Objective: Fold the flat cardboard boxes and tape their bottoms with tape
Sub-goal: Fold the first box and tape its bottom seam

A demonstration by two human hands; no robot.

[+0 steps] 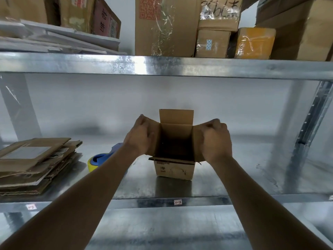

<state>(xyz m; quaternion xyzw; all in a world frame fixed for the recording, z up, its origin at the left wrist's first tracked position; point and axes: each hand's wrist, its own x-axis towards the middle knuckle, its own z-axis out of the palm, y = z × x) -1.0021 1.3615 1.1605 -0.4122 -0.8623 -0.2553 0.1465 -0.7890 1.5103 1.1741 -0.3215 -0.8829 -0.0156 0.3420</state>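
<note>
1. Cardboard box [174, 167]: we see it upright and open-topped on the metal shelf [225, 181].
2. Left hand [139, 136]: our curled fingers grip its left flap.
3. Right hand [216, 139]: our curled fingers grip its right flap.

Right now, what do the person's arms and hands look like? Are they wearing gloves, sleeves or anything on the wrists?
Both arms are bare along all of their visible length: no sleeves show. The left hand and the right hand wear no gloves. No watch, bracelet or ring can be seen on the sides facing the camera. No markings or tattoos show either.
</note>
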